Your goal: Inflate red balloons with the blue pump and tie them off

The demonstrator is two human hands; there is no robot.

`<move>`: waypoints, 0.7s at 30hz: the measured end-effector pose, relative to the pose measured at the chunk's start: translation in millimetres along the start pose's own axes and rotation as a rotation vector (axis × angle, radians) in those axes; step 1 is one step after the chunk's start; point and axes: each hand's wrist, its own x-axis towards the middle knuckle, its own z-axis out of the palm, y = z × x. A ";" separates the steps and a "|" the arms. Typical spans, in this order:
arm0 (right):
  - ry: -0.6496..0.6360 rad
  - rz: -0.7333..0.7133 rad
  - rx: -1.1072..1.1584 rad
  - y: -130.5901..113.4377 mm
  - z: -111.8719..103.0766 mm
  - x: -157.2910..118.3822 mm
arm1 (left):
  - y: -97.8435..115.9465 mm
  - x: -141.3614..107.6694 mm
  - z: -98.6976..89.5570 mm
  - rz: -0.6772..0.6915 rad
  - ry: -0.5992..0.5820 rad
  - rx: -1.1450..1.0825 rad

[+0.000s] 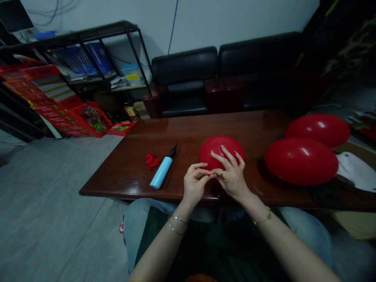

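Note:
An inflated red balloon (210, 148) is in front of me over the table's near side. My left hand (196, 180) pinches at the balloon's neck, thumb and fingertips pressed together. My right hand (232, 176) meets it there, its thumb and index finger at the neck while the other fingers spread over the balloon's side. The neck itself is mostly hidden by the fingers. Left of my hands lies a light blue balloon pump (161, 173) with a black nozzle. Beside the pump sit some limp red balloons (152, 161).
Two more inflated balloons, a nearer one (302, 162) and a farther one (319, 129), rest at the right of the brown table (117, 164). A white cloth-like thing (357, 170) lies beyond them. Black sofas (185, 66) stand behind; red boxes (67, 113) and a shelf are left.

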 end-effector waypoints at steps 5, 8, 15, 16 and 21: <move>0.055 0.006 0.003 -0.5 -1.2 -3.5 | 8.9 13.3 -17.3 0.419 -0.119 0.411; 0.044 0.000 0.011 -0.2 -4.5 -4.5 | 7.2 22.1 -29.1 0.663 -0.024 0.696; 0.022 -0.012 -0.011 -2.8 -3.0 -6.7 | 1.1 26.7 -34.7 0.959 -0.063 0.733; 0.017 -0.012 -0.012 -2.9 -2.2 -7.2 | 1.9 28.3 -34.6 0.936 -0.093 0.689; 0.019 -0.008 -0.033 -1.9 0.0 -8.8 | 6.7 42.0 -33.7 1.022 -0.260 0.675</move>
